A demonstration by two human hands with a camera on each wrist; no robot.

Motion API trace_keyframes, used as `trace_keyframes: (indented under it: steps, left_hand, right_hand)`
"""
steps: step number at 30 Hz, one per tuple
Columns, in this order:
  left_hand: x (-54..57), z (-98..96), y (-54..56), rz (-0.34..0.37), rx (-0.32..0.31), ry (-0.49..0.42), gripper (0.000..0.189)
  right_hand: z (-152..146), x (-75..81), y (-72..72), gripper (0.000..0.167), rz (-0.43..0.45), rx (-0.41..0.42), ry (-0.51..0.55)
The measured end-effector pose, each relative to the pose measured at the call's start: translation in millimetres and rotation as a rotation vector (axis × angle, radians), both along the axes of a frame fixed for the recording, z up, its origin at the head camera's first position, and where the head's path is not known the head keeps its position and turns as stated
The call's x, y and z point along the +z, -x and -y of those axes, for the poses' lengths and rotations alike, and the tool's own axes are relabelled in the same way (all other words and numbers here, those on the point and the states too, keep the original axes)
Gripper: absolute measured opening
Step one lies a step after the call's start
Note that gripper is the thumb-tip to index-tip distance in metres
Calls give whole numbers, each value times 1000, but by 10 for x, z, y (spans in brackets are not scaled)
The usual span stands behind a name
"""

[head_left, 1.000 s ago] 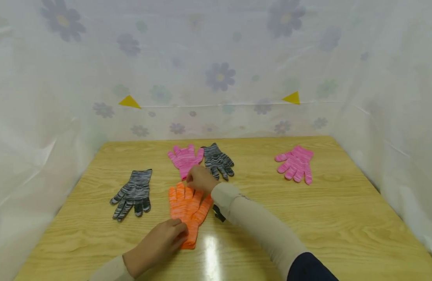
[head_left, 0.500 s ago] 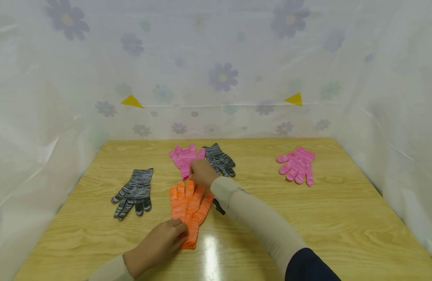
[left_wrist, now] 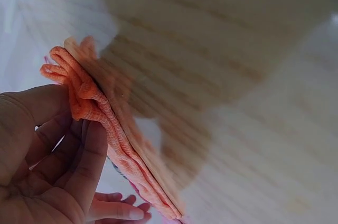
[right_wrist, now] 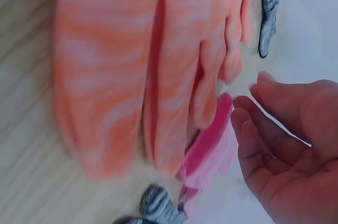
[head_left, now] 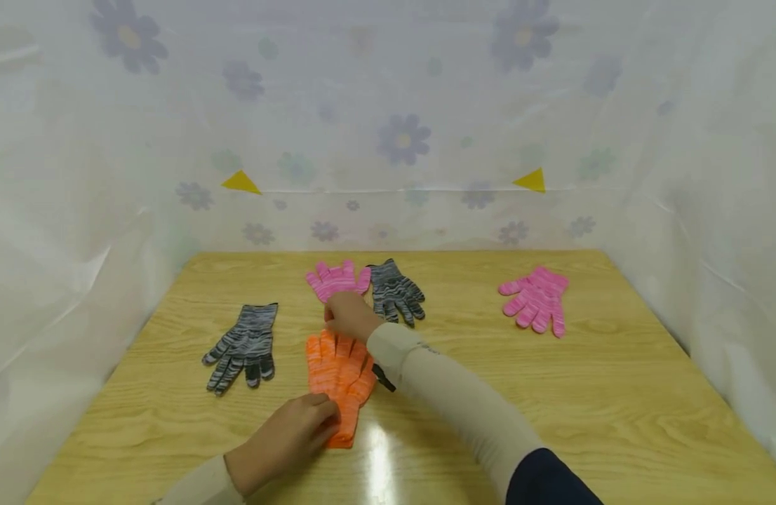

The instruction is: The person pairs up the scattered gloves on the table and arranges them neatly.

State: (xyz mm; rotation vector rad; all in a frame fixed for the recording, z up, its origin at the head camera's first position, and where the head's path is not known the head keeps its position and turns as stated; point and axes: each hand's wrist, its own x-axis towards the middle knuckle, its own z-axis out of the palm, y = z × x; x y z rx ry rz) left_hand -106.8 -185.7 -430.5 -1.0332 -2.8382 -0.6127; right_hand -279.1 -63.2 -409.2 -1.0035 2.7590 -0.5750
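An orange knit glove (head_left: 331,375) lies flat on the table, its fingers pointing away from me and its cuff nearest. My left hand (head_left: 290,431) pinches the bunched cuff between thumb and fingers, as the left wrist view shows on the layered orange knit (left_wrist: 124,145). Whether one glove or two stacked make up those layers, I cannot tell. Over the orange fingertips hovers my right hand (head_left: 352,315). In the right wrist view its bent fingers (right_wrist: 253,152) and thumb stand apart, with nothing between them. A pink glove (head_left: 337,280) lies just beyond, its cuff hidden by that hand.
Touching the pink glove is a grey-black striped glove (head_left: 397,291); a matching striped glove (head_left: 244,344) lies to the left. Another pink glove (head_left: 537,298) is at the far right. Flowered plastic sheeting (head_left: 388,91) surrounds the wooden table (head_left: 476,407) on the visible sides.
My right hand has shifted left along the orange glove's fingertips, now covering the near pink glove's cuff. The left hand stays at the orange cuff.
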Motion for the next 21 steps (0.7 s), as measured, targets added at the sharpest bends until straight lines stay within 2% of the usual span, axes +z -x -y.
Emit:
trace_keyframes:
  steps: [4,12,18,21]
  left_hand:
    - [9,2,-3,8,5,2,10]
    - [-19,-3,-16,0,33,-6,9]
    - [-14,7,-22,-4,19,-31,10]
    - [-16,5,-26,-19,9,-38,12]
  right_hand:
    - [99,-14,-53,14,5,20,-41]
    - [135,-71,-43,7,-12,2,-72]
    - [134,-101,-9,40,-40,-62,-60]
    - [123,-109,-26,43,-59,-69,-60]
